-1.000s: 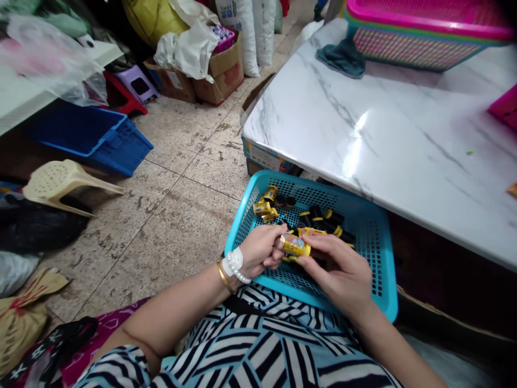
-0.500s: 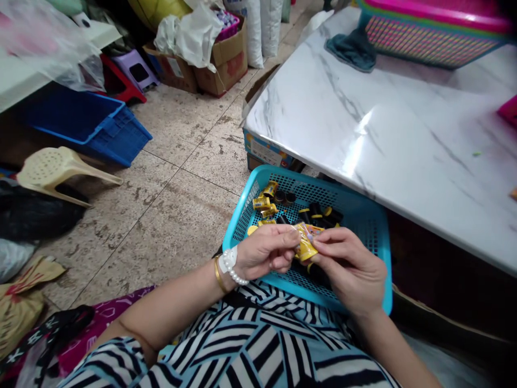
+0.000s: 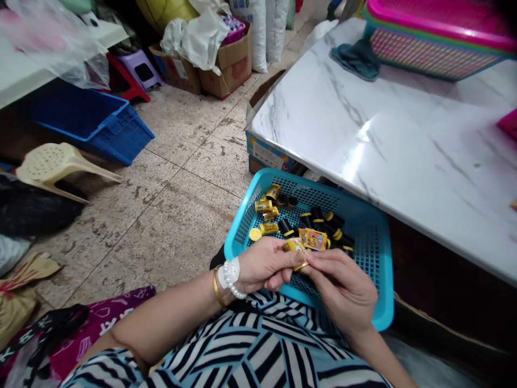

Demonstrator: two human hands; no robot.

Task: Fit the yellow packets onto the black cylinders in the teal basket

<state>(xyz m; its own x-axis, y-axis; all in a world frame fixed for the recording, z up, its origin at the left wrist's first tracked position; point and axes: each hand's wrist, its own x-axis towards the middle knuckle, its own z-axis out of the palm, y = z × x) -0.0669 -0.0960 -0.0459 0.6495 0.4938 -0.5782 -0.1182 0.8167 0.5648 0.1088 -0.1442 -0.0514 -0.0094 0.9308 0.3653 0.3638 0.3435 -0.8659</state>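
Over the turquoise basket [image 3: 388, 275], my left hand [image 3: 262, 263] grips a small yellow printed plastic sleeve [image 3: 294, 246] between thumb and fingers. My right hand [image 3: 345, 283] pinches the sleeve's lower right edge, so both hands are closed on it. Whether anything is inside the sleeve I cannot tell. Just beyond my fingers lies a small stack of flat printed labels [image 3: 315, 239]. Around it are several small black bottles [image 3: 285, 225] with yellow lids. Yellow-wrapped bottles [image 3: 264, 206] and a round yellow lid [image 3: 255, 234] lie at the basket's left side.
A marble-patterned table [image 3: 315, 113] borders the basket's far side, bearing a dark cloth [image 3: 356, 58] and pink-topped stacked baskets [image 3: 440, 46]. On the floor at left stand a cream stool [image 3: 48, 161] and a blue crate [image 3: 117, 129]. Cardboard boxes [image 3: 230, 70] stand farther back.
Both hands have moved slightly down and left with the yellow sleeve, which is now turned and more covered by my left thumb. More of the flat labels and black bottles shows.
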